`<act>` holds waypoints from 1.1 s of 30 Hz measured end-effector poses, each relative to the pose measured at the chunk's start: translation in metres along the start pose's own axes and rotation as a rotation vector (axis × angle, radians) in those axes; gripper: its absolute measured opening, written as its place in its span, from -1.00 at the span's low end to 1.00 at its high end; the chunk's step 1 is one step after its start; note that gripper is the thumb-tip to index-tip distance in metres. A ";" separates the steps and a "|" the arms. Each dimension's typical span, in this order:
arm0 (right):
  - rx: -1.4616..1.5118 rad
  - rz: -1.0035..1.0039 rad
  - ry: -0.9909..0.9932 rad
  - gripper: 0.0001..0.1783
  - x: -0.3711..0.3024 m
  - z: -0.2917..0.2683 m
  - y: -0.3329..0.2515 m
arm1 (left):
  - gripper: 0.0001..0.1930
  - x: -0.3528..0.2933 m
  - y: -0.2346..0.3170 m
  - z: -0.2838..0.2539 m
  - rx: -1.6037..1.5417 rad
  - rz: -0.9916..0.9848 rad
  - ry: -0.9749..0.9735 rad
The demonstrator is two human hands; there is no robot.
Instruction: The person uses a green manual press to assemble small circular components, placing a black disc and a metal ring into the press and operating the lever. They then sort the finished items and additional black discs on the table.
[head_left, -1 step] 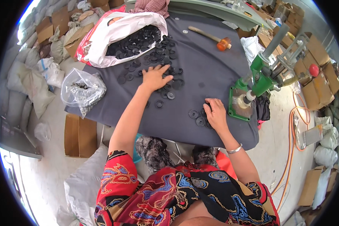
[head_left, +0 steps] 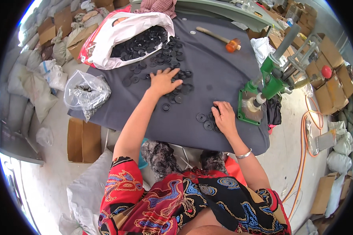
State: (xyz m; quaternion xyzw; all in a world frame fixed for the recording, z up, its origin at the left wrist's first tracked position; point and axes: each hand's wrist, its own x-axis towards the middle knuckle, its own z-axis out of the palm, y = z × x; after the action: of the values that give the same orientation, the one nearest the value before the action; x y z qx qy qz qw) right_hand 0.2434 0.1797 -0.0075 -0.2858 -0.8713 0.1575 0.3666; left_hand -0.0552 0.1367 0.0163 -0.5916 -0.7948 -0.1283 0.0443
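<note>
Small black round discs with raised rims point(head_left: 166, 107) lie scattered over a dark cloth-covered table. Over the loose pile, my left hand point(head_left: 163, 83) is spread palm down, its fingertips touching several discs. My right hand point(head_left: 225, 116) rests at the table's front right beside a small cluster of discs point(head_left: 208, 125). Its thumb and fingers curl round a black disc that is mostly hidden. Behind my left hand, a white and red sack point(head_left: 106, 43) lies on its side, its mouth spilling more discs.
A green hand press point(head_left: 271, 88) with a red knob stands at the table's right edge. Towards the back lies a mallet with an amber head point(head_left: 232, 46). A clear plastic bag of small metal parts point(head_left: 91, 94) sits at the left edge. An orange hose point(head_left: 303, 141) runs along the floor.
My left hand has shifted very slightly to the right, and a few discs under its fingers have moved a little. My right hand stays in place.
</note>
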 end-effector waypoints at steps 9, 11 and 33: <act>0.011 0.001 0.009 -0.75 0.000 0.001 0.001 | -0.30 -0.067 0.015 -0.012 0.026 0.083 -0.018; 0.011 0.020 -0.001 -0.76 -0.001 0.000 -0.001 | -0.32 -0.080 0.005 -0.021 0.071 0.038 -0.009; -0.035 0.016 -0.053 -0.70 0.001 0.000 -0.002 | -0.33 -0.009 -0.086 -0.034 0.071 -0.225 -0.143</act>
State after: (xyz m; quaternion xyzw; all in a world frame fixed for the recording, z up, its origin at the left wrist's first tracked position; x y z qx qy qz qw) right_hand 0.2424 0.1789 -0.0058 -0.2950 -0.8810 0.1525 0.3369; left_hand -0.1378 0.0967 0.0345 -0.5044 -0.8612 -0.0615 -0.0062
